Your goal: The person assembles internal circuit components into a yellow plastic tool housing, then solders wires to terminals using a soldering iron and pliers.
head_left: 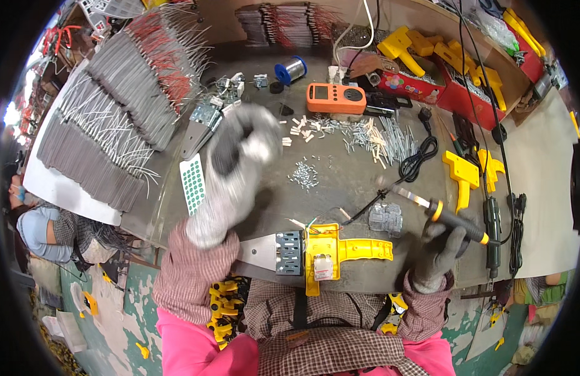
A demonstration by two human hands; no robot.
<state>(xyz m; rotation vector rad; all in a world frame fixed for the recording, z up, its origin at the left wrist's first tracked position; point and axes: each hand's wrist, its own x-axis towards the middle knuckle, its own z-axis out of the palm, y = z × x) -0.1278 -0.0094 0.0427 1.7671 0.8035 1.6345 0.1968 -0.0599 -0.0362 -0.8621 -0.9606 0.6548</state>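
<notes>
My gloved right hand [438,248] is closed around the dark handle of a soldering iron [458,222], whose tip points up and left over the table. My gloved left hand [246,150] is raised over the left part of the table, smeared by motion; its fingers and anything in them cannot be made out. Between my hands, at the table's near edge, lies an open yellow gun-shaped housing [324,247] with wires inside. A pointed metal plate [258,252] with a slotted bracket [289,253] joins its left side. A sheet of green round stickers [192,183] lies beside my left forearm.
Wired grey strips [105,125] are stacked at left. A solder spool [292,70], an orange meter [336,98] and loose screws [304,176] lie farther back. A coiled black cord [420,156], yellow housings [460,175] and a black electric screwdriver [492,232] lie right.
</notes>
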